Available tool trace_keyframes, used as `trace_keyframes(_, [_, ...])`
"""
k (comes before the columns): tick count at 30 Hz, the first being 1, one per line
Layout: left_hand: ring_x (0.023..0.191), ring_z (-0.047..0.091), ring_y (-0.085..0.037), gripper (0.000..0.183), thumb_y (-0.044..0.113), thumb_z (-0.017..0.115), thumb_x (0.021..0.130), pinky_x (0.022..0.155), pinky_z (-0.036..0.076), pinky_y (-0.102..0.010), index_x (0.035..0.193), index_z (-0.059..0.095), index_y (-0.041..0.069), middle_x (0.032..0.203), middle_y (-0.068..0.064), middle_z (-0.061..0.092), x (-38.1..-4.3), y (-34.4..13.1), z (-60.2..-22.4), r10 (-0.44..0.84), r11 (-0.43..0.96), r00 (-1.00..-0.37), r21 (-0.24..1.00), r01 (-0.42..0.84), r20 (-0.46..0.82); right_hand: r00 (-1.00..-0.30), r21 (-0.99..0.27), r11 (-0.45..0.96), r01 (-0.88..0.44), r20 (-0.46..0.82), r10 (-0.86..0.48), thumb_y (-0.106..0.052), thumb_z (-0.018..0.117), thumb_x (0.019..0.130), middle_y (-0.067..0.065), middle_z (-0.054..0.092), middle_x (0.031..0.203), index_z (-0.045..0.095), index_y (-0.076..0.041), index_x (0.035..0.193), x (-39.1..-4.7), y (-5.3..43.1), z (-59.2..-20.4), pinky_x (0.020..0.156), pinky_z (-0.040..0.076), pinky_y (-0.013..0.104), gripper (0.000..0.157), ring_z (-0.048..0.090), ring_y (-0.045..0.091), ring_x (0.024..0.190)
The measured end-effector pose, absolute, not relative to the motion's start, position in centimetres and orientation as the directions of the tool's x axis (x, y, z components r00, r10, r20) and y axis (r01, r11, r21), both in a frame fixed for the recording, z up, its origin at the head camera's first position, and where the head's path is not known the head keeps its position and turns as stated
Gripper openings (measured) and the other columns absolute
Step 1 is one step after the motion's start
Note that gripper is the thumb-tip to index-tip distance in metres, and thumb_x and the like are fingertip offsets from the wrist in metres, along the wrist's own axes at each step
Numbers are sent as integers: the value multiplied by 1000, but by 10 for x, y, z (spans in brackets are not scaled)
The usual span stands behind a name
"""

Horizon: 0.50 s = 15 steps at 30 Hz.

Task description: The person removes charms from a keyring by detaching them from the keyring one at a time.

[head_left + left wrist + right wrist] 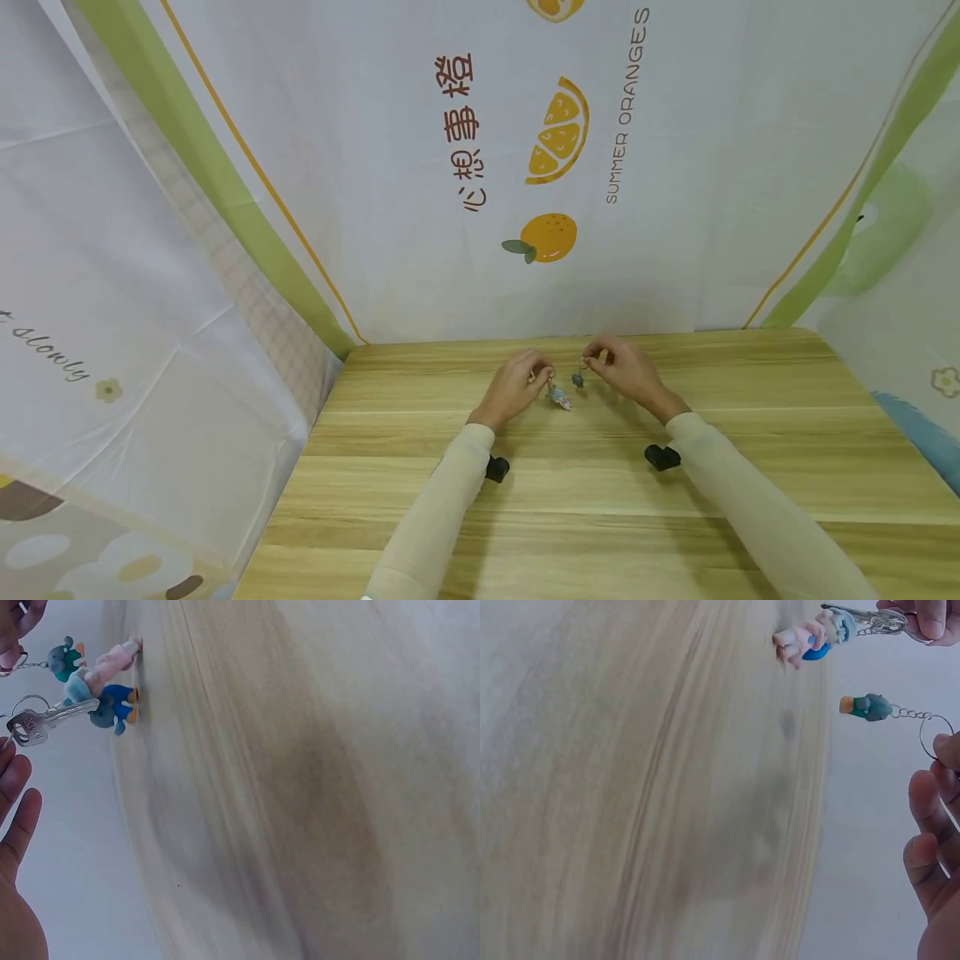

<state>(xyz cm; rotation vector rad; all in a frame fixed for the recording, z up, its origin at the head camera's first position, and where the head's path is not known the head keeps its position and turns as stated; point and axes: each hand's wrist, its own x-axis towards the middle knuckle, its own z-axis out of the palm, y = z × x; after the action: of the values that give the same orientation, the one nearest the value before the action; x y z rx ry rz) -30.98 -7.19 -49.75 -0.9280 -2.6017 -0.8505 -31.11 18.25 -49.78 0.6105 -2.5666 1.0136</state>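
My left hand pinches a key ring near the back of the table. From that ring hang a silver key, a figurine in pink and a figurine in blue. A short gap to the right, my right hand pinches a separate metal ring between thumb and finger. A short chain links it to a small grey-headed figurine in green with an orange base. In the right wrist view the other fingers are loosely bent, clear of the ring.
Both hands are over a light wood-grain table. A white cloth with printed oranges hangs along its back edge, with more printed cloth at the left. Black devices sit by the wrists, below the cream sleeves.
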Motion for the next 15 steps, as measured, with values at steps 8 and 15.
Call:
trace_keyframes(8, [94, 69, -13, 12, 17, 64, 109, 84, 59, -25, 112, 74, 12, 106, -1, 74, -311, -76, -495, 480, 614, -766, 459, 641, 427, -860, -562, 663, -495, 426, -281, -18, 77, 100, 4, 74, 99, 77, -13, 105, -312, 184, -494, 63, 51, 30, 6, 60, 10, 71])
trace_keyframes(15, [94, 69, -15, 13, 15, 64, 109, 83, 59, -25, 112, 74, 10, 106, -3, 75, -310, -81, -493, 477, 610, -759, 455, 649, 444, -862, -560, 667, -491, 424, -279, -17, 77, 100, 5, 74, 99, 77, -13, 105, -312, 189, -492, 63, 51, 30, 6, 60, 11, 70])
